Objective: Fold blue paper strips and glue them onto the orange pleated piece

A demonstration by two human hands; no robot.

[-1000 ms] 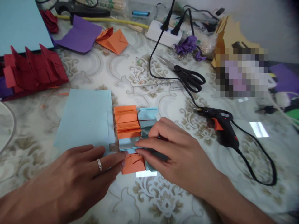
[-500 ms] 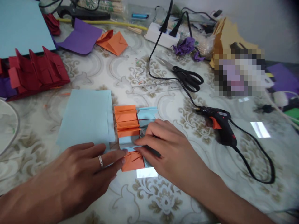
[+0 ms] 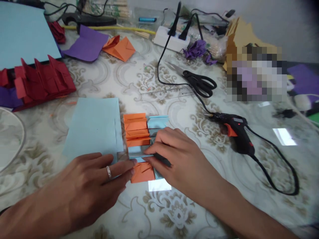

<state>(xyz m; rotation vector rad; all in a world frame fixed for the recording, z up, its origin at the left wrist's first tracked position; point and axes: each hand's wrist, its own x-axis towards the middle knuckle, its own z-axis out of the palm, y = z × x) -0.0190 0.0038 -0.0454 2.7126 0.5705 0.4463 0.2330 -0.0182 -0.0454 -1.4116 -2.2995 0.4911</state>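
Observation:
A small block of folded paper pieces, orange [image 3: 136,122] and light blue [image 3: 158,121], lies flat on the table between my hands. My right hand [image 3: 174,156] covers part of its right side, thumb and forefinger pinching a blue folded flap [image 3: 139,151] in the row above the nearest orange piece [image 3: 143,172]. At the left end of that same flap, the fingertips of my left hand [image 3: 92,182], which wears a ring, are closed on the paper. Light blue sheets [image 3: 94,126] lie just beyond my left hand, partly under its fingers.
A black glue gun [image 3: 234,129] with an orange trigger lies at right, its cord looping nearby. Scissors [image 3: 199,81] and a white power strip [image 3: 170,38] are farther back. Dark red folded paper [image 3: 47,79] stands at left, near purple paper [image 3: 87,43] and an orange folded piece [image 3: 121,48].
The camera view has shifted slightly. Both hands stay in place on the folded paper, with barely any finger movement.

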